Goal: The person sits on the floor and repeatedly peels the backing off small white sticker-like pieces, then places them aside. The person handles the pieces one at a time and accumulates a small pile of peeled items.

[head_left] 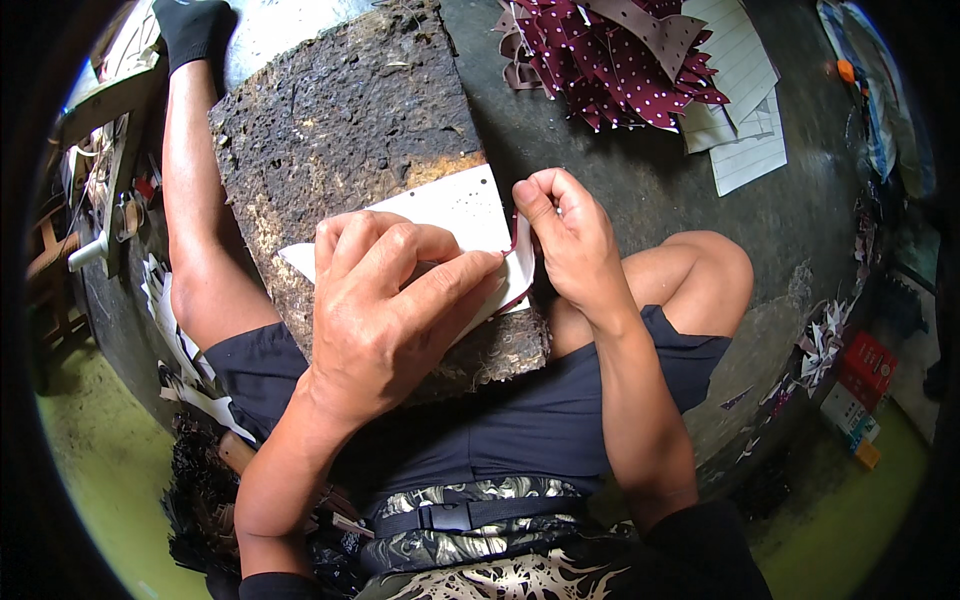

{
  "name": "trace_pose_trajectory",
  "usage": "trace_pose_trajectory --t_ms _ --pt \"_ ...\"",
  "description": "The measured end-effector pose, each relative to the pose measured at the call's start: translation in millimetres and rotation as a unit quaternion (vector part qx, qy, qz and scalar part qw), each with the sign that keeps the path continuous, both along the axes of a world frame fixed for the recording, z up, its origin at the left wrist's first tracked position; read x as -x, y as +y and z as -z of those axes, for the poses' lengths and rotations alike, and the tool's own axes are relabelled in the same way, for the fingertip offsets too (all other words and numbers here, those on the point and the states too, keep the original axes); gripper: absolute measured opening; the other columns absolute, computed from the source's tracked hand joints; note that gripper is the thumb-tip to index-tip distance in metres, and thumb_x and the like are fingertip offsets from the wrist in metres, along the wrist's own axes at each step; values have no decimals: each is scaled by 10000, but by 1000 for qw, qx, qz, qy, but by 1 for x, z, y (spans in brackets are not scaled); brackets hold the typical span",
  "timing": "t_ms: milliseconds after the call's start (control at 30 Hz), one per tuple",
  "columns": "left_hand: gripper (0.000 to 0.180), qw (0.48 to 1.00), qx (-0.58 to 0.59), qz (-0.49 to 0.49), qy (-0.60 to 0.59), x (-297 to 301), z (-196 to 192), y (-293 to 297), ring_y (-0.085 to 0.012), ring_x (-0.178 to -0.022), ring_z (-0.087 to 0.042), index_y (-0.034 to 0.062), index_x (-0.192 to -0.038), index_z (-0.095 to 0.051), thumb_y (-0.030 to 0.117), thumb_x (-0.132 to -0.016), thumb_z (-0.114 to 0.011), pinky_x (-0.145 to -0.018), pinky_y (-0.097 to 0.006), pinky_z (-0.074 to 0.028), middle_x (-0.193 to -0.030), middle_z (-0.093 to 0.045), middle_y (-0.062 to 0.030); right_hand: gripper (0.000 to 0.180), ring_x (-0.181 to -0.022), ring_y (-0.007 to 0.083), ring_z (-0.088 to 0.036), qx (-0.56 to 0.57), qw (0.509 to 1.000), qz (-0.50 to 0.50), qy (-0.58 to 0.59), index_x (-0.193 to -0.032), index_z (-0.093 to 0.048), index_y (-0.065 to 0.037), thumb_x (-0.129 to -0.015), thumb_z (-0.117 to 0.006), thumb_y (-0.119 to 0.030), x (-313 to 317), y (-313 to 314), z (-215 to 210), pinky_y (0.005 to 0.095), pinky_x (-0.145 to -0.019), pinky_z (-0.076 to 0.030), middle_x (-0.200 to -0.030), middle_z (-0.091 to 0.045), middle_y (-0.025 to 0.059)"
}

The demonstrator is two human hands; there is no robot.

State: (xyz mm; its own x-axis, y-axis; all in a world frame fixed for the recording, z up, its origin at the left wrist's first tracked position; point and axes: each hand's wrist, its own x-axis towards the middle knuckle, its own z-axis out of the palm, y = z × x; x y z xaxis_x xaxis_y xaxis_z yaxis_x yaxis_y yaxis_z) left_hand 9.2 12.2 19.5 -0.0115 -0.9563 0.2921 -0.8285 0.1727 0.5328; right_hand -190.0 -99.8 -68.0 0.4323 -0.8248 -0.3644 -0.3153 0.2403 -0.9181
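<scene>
A white sheet-like piece (465, 200) with small dark holes near its edge lies on a rough, dark, worn board (345, 120) across my lap. A thin maroon edging (514, 301) shows along its right side, where the piece curls up. My left hand (375, 285) presses the piece down, thumb stretched to the curled edge and fingers bent over it; what lies under the palm is hidden. To the right, my right hand (575, 225) pinches the upper end of the maroon edging between thumb and bent forefinger, just off the board.
Beyond the board at the right lies a pile of maroon, white-dotted cut pieces (620, 65), beside lined paper sheets (748, 150). White scraps (825, 335) and a red box (867, 368) are at the far right. A wooden rack (110, 190) stands left of my leg.
</scene>
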Motion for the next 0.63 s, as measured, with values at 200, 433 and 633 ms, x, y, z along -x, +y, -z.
trace_pose_trajectory --t_ms 200,433,633 --pt "314 1000 -11 13 9 -4 -2 -2 -217 -995 -666 203 -1144 -877 198 -839 -956 -928 -429 -466 -1044 -710 36 368 -757 119 -631 32 999 -6 13 -1094 -705 9 -1190 -719 -346 -2 -6 6 352 -714 -544 -825 -710 65" --pt "300 1000 1 6 0 0 3 -1 -220 -984 -661 200 -1134 -881 202 -845 -960 -907 -433 -462 -1043 -715 38 350 -810 88 -649 -81 995 53 -18 -1211 -685 -57 -1195 -712 -406 0 -10 9 298 -730 -564 -952 -715 6" --pt "284 999 25 -23 16 10 3 2 -217 -983 -659 199 -1152 -880 196 -876 -949 -910 -435 -453 -1046 -717 39 699 -1104 336 -801 -257 910 248 -211 -1631 -431 -215 -1160 -586 -709 18 14 -25 510 -976 -663 -1220 -774 193"
